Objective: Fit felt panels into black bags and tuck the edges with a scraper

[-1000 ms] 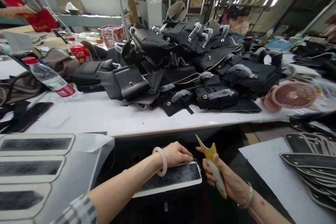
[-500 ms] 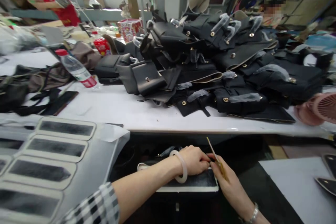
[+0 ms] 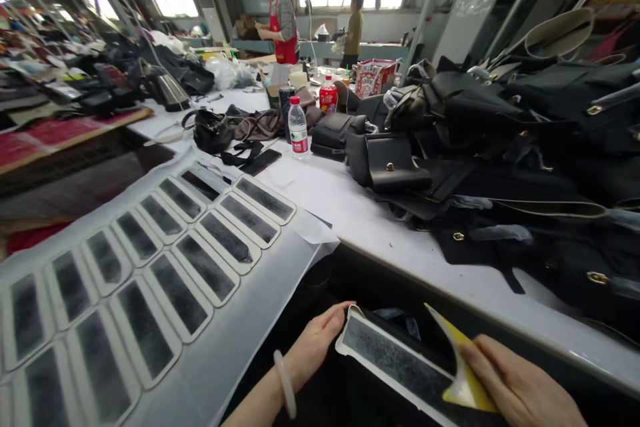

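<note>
A black bag lies low in front of me, its long dark panel (image 3: 395, 357) framed by a raised white edge. My left hand (image 3: 320, 340), with a pale bangle at the wrist, pinches the far left corner of that edge between thumb and fingers. In my right hand (image 3: 515, 373) is a thin, bent yellow scraper-like sheet (image 3: 473, 380), held over the right end of the panel. Its lower edge meets or nearly meets the panel; I cannot tell which. The bag's lower part is lost in shadow.
To the left, a pale sheet (image 3: 220, 360) bears several white-rimmed dark panels (image 3: 173, 290). A white table (image 3: 345, 213) carries a water bottle (image 3: 299, 130), a red bottle (image 3: 328, 95) and a heap of black bags (image 3: 480, 127). Two people (image 3: 284, 27) stand farther back.
My view has swung left. My left hand has moved from the panel's right part to its left corner. The yellow sheet, seen edge-on before, now shows its face.
</note>
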The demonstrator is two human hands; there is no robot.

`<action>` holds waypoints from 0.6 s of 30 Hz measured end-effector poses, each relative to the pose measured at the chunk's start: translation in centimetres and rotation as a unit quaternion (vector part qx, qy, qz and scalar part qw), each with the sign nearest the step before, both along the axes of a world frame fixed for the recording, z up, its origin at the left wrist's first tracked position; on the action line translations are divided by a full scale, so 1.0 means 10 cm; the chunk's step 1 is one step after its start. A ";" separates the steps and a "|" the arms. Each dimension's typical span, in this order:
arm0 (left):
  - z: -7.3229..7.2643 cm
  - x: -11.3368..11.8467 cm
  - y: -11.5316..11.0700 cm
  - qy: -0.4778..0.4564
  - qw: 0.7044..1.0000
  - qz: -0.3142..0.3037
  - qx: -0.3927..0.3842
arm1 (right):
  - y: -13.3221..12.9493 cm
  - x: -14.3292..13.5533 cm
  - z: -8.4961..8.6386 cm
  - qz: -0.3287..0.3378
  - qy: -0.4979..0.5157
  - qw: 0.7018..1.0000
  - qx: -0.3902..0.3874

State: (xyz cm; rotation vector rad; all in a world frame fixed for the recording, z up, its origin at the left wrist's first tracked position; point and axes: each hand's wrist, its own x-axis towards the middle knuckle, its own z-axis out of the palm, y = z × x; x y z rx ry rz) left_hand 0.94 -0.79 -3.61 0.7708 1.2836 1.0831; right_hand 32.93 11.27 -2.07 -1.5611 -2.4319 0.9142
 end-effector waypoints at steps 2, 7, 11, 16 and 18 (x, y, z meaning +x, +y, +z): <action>-0.10 0.07 -0.01 -0.026 0.999 0.017 0.006 | 0.04 -0.37 0.08 0.068 -0.035 0.994 0.080; -0.10 0.12 0.02 -0.049 0.998 0.032 0.006 | 0.17 -0.96 0.00 0.240 -0.057 0.936 0.253; -0.08 0.09 0.00 -0.018 1.000 0.022 0.003 | 0.34 -1.28 -0.03 0.310 -0.057 0.909 0.274; -0.07 0.10 0.02 -0.003 0.999 0.033 0.000 | 0.52 -1.69 0.04 0.393 -0.034 0.884 0.252; -0.08 0.12 0.02 -0.005 0.999 0.049 0.009 | 0.58 -1.80 0.07 0.427 -0.022 0.870 0.245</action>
